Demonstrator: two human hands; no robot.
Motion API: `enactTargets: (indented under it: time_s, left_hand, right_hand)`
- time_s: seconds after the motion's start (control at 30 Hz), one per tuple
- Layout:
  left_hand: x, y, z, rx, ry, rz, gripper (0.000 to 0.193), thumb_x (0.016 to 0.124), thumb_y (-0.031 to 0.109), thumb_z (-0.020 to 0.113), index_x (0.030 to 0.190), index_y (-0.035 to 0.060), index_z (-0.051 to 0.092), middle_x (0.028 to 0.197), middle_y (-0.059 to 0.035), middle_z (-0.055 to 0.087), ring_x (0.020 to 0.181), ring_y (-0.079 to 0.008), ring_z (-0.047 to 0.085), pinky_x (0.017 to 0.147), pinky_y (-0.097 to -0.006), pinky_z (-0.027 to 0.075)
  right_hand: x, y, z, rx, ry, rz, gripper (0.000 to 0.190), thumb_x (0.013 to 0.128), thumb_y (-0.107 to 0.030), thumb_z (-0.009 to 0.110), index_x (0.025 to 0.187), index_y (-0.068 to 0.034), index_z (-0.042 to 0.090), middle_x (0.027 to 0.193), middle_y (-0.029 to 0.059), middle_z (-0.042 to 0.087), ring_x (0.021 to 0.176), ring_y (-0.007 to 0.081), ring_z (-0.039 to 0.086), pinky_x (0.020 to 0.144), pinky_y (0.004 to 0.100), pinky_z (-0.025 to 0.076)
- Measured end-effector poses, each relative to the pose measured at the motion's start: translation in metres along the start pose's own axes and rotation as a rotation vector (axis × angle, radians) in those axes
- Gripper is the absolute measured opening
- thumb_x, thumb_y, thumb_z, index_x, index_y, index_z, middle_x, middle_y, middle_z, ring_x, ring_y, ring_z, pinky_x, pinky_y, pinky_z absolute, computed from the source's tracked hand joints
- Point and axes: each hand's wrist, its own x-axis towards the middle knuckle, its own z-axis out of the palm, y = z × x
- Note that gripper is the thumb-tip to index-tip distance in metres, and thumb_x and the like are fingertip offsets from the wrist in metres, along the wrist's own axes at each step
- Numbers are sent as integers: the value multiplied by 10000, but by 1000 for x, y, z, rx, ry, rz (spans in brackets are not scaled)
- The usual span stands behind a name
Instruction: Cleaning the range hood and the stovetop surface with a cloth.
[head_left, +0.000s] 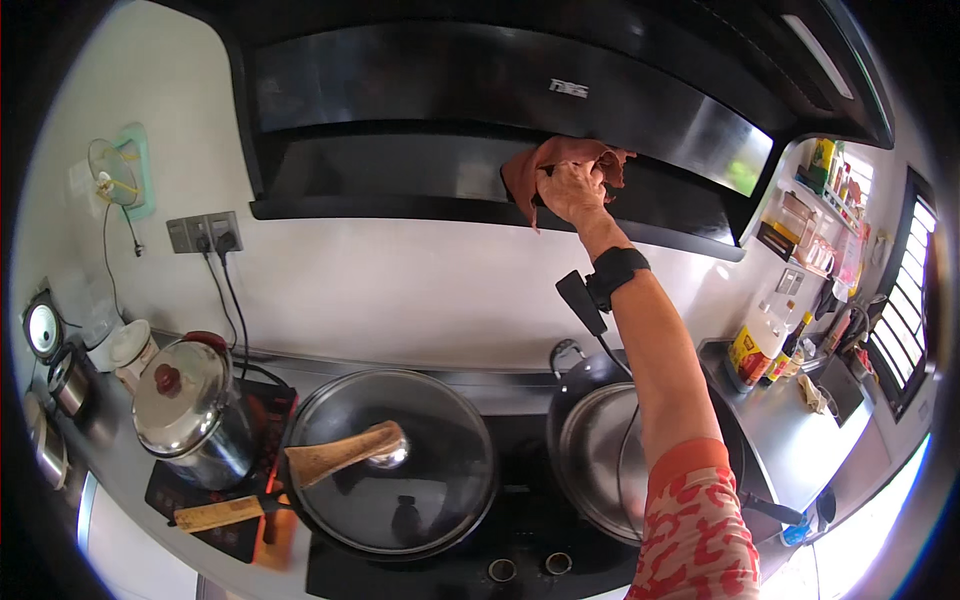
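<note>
My right hand (574, 191) presses a reddish-brown cloth (525, 176) against the lower panel of a black range hood (390, 161), right of its middle. A black band with a small device and a cable (581, 300) is on the wrist. My left hand is out of view. Below the hood, a lidded wok (390, 495) stands on the black cooktop (517, 480), with a wooden utensil (337, 454) lying across its lid. Under my right arm is a second wok (574, 382) with a steel pan or lid (600, 450) in it, partly hidden.
A steel pot (187, 420) stands on an induction hob (259, 405) at the left, beside the wok's wooden handle (217, 514). Plugs sit in the wall sockets (202, 232). Bottles (757, 345) stand on the right counter, below a loaded shelf (825, 195).
</note>
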Motion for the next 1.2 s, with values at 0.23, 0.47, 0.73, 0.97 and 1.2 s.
enactTargets:
  time_s: [0.23, 0.47, 0.73, 0.97, 1.2]
  left_hand:
    - [20, -1, -33, 450, -36, 465, 152, 874, 161, 598, 908, 14, 584, 711, -52, 600, 613, -112, 557, 553, -270, 480]
    - [46, -11, -55, 500, -178, 382, 122, 855, 162, 619, 876, 46, 588, 686, -33, 593, 605, -97, 521, 550, -253, 448]
    - [22, 107, -22, 476, -412, 387, 125, 843, 176, 626, 820, 62, 578, 657, -19, 551, 572, -85, 491, 520, -263, 424]
    - [66, 260, 20, 558, -432, 833, 280, 765, 22, 671, 1014, 60, 549, 917, -41, 589, 767, -93, 542, 637, -223, 436]
    - [169, 372, 93, 437, -149, 1050, 459, 777, 112, 664, 1169, 17, 446, 1010, -83, 513, 816, -130, 531, 645, -252, 455]
  right_hand:
    - [-14, -71, 30, -120, 98, -202, 375, 794, -320, 547, 1041, -51, 635, 1259, 204, 415, 1142, 372, 432, 952, 459, 368]
    - [-16, -31, 14, -131, 235, -396, 561, 728, -92, 592, 1267, -64, 437, 1316, 169, 390, 1199, 403, 381, 957, 455, 403]
    - [-29, -30, 15, -115, 117, -269, 401, 720, -103, 623, 1111, -37, 560, 1229, 155, 485, 1114, 298, 506, 950, 366, 417]
    - [-32, -64, 40, -171, 223, -646, 287, 652, -123, 701, 921, -44, 638, 1069, 141, 576, 1071, 309, 520, 901, 416, 423]
    - [-24, -78, 52, -6, 380, -742, 224, 673, -132, 662, 890, -74, 659, 1025, 151, 606, 1090, 314, 518, 940, 440, 410]
